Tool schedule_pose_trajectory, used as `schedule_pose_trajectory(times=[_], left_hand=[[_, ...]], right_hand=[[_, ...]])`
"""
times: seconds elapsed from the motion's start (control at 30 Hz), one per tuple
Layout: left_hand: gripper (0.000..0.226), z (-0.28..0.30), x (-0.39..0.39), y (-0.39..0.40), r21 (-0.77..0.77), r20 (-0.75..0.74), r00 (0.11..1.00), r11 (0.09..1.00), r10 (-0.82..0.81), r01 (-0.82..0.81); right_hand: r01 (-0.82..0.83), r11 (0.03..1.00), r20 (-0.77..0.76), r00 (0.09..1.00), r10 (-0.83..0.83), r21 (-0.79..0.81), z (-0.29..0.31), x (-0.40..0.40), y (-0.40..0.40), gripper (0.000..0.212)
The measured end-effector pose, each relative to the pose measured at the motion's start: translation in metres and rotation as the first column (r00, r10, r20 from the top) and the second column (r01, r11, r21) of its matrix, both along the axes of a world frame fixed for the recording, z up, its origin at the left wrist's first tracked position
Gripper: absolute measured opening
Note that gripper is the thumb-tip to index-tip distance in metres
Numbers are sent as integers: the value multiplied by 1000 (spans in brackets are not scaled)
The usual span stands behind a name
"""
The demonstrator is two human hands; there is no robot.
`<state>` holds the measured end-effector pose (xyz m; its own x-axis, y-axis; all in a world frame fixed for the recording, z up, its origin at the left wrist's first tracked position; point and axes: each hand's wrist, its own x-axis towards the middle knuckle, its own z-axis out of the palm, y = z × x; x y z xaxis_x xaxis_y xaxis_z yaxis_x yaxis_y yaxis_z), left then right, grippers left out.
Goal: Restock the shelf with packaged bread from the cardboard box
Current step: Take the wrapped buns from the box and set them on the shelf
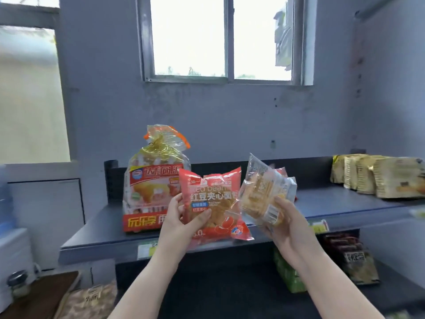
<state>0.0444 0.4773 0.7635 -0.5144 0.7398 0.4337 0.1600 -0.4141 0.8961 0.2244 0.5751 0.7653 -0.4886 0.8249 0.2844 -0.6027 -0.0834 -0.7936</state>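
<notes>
my left hand [181, 217] sits near the centre of the frame, its grip closed on a red bean bread packet [215, 204], thumb across the front of the wrapper and fingers behind the left edge. the packet stands upright, its printed face toward me, its lower edge hanging in front of the lip of the dark shelf [340, 203]. just to the right, my right hand [287, 219] has its grip closed around a clear-wrapped bread packet [264, 194], held from below and tilted so its top leans toward the upper left; its left edge touches or overlaps the red packet's right side, i cannot tell which. something red shows behind it, too hidden to name. on the shelf, left of centre and behind my left hand, a large bread bag [154, 183] stands upright with its gathered top tied in gold and orange plastic. at the right edge of the frame a row of yellowish packets [377, 176] stands on the same shelf, well apart from my hands. below the shelf on the right, a green packet [287, 272] and a dark packet [354, 261] sit on a lower level. a window [225, 38] fills the upper middle of the frame, set in a grey wall [207, 118]. in the lower left corner a jar [17, 282] stands on a brown counter [46, 293]. the cardboard box is out of my view.
</notes>
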Motion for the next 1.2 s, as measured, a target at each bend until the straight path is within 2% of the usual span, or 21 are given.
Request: schedule_pose_trajectory(times=[0.13,0.23,0.33,0.47,0.6,0.73,0.9,1.03,1.1,1.17,1.2], left_hand=[[52,3,44,73,-17,-23,1000,1000,-20,20],[52,5,75,135,-25,8,999,999,-34,34],[44,9,102,193,-42,34,997,997,-68,70],[48,9,119,257,-87,30,998,994,-60,63],[57,6,114,301,-197,-170,985,980,-11,-23],[57,1,97,323,-325,-297,954,937,25,-125],[50,-5,85,324,-363,-393,919,910,45,-200],[51,-6,89,327,-383,-313,949,908,44,-169],[59,-3,94,326,-409,-263,963,896,66,-173],[70,-1,99,324,-376,-365,914,869,180,-321],[70,-1,101,323,-297,-447,852,853,273,-429]], right_hand=[[25,997,-44,999,-29,-76,2,46,65,27],[-6,997,-47,999,2,-77,8,74,122,41],[-70,994,-39,997,67,-81,13,91,175,65],[-77,994,57,995,81,-79,16,101,236,42],[-91,991,103,989,102,-99,18,98,280,25],[-75,991,175,980,93,-108,15,92,307,24],[-52,992,176,982,72,-117,5,96,326,24],[-98,990,161,980,113,-100,0,91,335,31],[-123,987,147,980,137,-106,0,87,339,30],[-123,987,144,980,137,-103,2,86,345,26],[-112,991,133,984,121,-76,4,88,349,23]])
